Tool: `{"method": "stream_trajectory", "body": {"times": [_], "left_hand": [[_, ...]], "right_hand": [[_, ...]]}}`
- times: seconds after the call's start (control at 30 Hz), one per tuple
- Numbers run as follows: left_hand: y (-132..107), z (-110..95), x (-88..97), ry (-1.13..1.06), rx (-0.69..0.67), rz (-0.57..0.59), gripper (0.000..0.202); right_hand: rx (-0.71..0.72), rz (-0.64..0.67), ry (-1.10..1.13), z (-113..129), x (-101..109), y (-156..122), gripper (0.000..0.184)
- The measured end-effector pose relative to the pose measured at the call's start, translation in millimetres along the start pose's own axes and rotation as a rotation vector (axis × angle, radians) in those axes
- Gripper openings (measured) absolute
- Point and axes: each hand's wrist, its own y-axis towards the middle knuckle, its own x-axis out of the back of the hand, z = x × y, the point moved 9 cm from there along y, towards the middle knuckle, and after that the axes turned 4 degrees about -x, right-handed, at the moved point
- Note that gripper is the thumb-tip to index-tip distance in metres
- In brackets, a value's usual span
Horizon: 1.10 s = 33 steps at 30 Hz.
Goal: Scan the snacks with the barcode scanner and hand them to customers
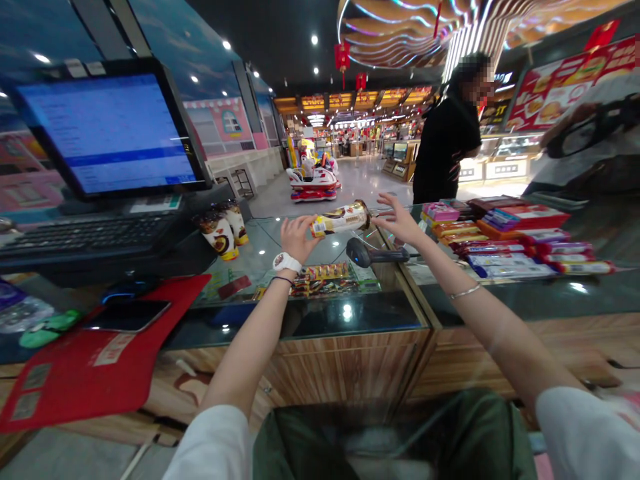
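A printed snack cup (343, 220), white, brown and yellow with a dark lid end, lies on its side in the air above the glass counter. My left hand (298, 239) wears a white watch and is closed on the cup's yellow base end. At the lid end is my right hand (400, 221), fingers spread; whether a fingertip touches the lid I cannot tell. Below the cup a black barcode scanner (375, 253) rests on the counter, its head toward the left. Two similar cups (220, 233) stand by the monitor.
On the left are a monitor (110, 133), a keyboard (85, 230) and a phone (131, 316) on a red mat (100, 373). Stacked packaged sweets (515, 233) cover the right counter. A person in black (440, 147) stands beyond; another person is at far right.
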Motion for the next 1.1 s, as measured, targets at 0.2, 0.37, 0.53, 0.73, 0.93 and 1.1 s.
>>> {"method": "stream_trajectory", "body": {"times": [0.2, 0.37, 0.53, 0.73, 0.93, 1.1], "left_hand": [[-0.8, 10.1, -1.2, 0.01, 0.044, -0.007, 0.052], [-2.0, 8.8, -3.4, 0.018, 0.023, 0.006, 0.051], [-2.5, 6.6, -6.1, 0.015, 0.015, 0.025, 0.049], [-3.5, 7.3, -6.8, 0.019, 0.018, 0.029, 0.05], [-4.5, 12.0, -7.1, 0.019, 0.029, 0.014, 0.049], [-4.6, 19.6, -5.0, 0.03, 0.062, -0.011, 0.05]], "right_hand": [[-0.063, 0.362, -0.035, -28.5, -27.5, -18.5, 0.064], [-0.052, 0.51, -0.11, -35.7, -47.4, -34.9, 0.088], [0.009, 0.556, -0.191, -29.0, -62.0, -41.9, 0.087], [0.004, 0.551, -0.402, -24.0, -69.7, -44.6, 0.067], [0.035, 0.486, -0.629, -22.6, -70.9, -42.6, 0.04], [0.109, 0.454, -0.659, -12.9, -73.3, -44.8, 0.034]]}}
